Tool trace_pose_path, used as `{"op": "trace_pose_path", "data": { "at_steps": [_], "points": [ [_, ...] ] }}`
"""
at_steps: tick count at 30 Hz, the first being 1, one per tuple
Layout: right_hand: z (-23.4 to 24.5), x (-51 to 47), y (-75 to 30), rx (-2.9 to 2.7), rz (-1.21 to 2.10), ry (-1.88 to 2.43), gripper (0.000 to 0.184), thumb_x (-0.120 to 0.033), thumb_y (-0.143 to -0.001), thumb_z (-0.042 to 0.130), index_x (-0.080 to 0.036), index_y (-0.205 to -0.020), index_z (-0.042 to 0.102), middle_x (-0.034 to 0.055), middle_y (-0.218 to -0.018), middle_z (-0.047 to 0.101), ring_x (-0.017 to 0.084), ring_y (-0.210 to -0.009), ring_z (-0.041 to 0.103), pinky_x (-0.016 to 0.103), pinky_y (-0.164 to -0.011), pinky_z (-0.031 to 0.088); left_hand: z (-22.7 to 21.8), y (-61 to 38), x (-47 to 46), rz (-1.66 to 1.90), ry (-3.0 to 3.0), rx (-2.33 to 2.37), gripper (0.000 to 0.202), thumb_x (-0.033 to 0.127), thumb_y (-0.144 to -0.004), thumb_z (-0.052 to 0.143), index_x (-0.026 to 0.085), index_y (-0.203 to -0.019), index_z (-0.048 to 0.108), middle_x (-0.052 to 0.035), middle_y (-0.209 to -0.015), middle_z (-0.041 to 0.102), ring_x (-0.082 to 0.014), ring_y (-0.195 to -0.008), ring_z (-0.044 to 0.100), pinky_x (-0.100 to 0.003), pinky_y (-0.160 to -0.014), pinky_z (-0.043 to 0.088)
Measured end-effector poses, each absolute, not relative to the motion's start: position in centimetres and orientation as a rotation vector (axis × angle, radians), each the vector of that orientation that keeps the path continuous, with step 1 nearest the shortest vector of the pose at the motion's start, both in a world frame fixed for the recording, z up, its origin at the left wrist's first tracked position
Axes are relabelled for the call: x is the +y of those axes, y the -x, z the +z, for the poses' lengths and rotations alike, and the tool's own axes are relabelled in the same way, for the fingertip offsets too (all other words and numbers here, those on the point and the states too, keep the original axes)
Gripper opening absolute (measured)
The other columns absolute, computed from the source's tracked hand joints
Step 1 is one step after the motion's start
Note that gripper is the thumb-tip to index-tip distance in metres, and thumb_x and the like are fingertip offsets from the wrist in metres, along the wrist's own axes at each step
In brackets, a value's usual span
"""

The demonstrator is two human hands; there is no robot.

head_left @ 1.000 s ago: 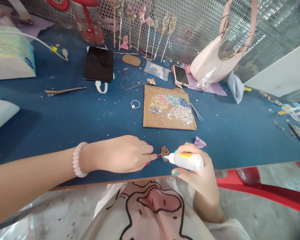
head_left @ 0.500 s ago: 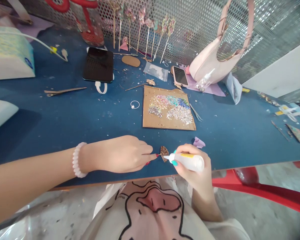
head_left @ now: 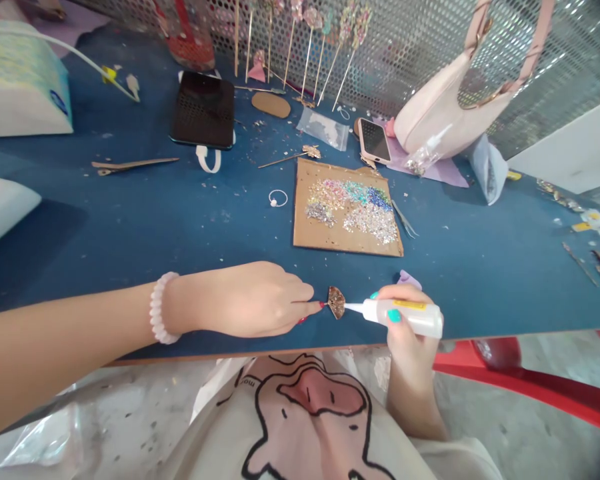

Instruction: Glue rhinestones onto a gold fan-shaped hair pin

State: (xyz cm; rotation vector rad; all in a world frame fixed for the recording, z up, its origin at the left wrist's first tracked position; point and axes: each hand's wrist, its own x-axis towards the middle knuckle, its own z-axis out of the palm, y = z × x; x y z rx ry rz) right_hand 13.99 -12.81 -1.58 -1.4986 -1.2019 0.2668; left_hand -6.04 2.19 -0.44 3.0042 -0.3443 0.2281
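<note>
A small brown-gold fan-shaped ornament (head_left: 336, 303) lies near the table's front edge, its narrow stem end at the red-nailed fingertips of my left hand (head_left: 260, 300). Those fingers are pinched on the stem, mostly hidden under the hand. My right hand (head_left: 410, 333), with turquoise nails, is closed around a white glue bottle (head_left: 423, 319) with a yellow label. Its thin nozzle points left, the tip at the ornament's wide edge. Beyond the hands, a cardboard piece (head_left: 320, 237) bears heaps of pink, turquoise, blue and silvery sparkling bits.
Tweezers (head_left: 404, 219) lie right of the cardboard, a decorated stick (head_left: 285, 159) behind it. A purple scrap (head_left: 409, 279) is beside my right hand. Farther back are a black tablet (head_left: 203, 110), a phone (head_left: 375, 141), a pink bag (head_left: 440, 113) and several upright decorated sticks (head_left: 307, 63).
My right hand has drawn the glue bottle rightwards, so its nozzle moved from over the fan to its outer edge. My left hand keeps its pinch. The view has shifted slightly.
</note>
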Motion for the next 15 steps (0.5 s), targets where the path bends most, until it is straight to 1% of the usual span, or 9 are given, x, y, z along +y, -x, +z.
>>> {"op": "trace_pose_path", "data": {
  "at_steps": [6,9,11,13,15],
  "points": [
    [-2.17,-13.45,-14.42,-1.261,0.314,1.541,0.016,-0.037,-0.08,0.06,-0.022,-0.079,0.066,0.0012,-0.072,0.065,0.016,-0.064,0.06,0.027,-0.054,0.047,-0.26,5.9,2.06,0.299,-3.023,-0.363,0.028,0.017,-0.092,0.049,0.013,-0.118,0.058,-0.0012,-0.073,0.056,-0.0153,-0.058,0.051,-0.031,-0.049,0.039],
    [-2.35,-13.61,-14.58,-1.266,0.315,1.547,0.017,-0.037,-0.08,0.059,-0.022,-0.081,0.065,0.0018,-0.074,0.065,0.016,-0.065,0.06,0.027,-0.054,0.047,-0.3,5.83,2.04,0.342,-3.015,-0.321,0.029,0.018,-0.09,0.049,0.02,-0.117,0.06,-0.001,-0.072,0.059,-0.0156,-0.057,0.051,-0.031,-0.048,0.042],
    [-2.39,-13.59,-14.64,-1.284,0.311,1.543,0.018,-0.038,-0.08,0.059,-0.022,-0.082,0.065,0.0021,-0.074,0.065,0.017,-0.065,0.061,0.028,-0.055,0.047,-0.34,5.82,2.06,0.305,-3.017,-0.303,0.03,0.019,-0.091,0.046,0.023,-0.118,0.059,-0.0009,-0.073,0.059,-0.0157,-0.058,0.052,-0.031,-0.048,0.043],
    [-2.4,-13.5,-14.65,-1.297,0.307,1.538,0.019,-0.039,-0.081,0.058,-0.022,-0.083,0.065,0.0022,-0.074,0.065,0.017,-0.065,0.061,0.028,-0.055,0.048,-0.4,5.81,2.11,0.261,-3.026,-0.317,0.031,0.018,-0.094,0.043,0.021,-0.12,0.058,-0.0014,-0.074,0.059,-0.0155,-0.059,0.052,-0.031,-0.049,0.042],
    [-2.37,-13.41,-14.59,-1.296,0.312,1.53,0.018,-0.039,-0.082,0.057,-0.022,-0.083,0.065,0.002,-0.074,0.066,0.017,-0.065,0.062,0.029,-0.055,0.048,-0.46,5.82,2.17,0.262,-3.023,-0.341,0.03,0.017,-0.094,0.042,0.016,-0.121,0.057,-0.0015,-0.074,0.056,-0.0155,-0.059,0.051,-0.032,-0.049,0.04]
  ]
}}
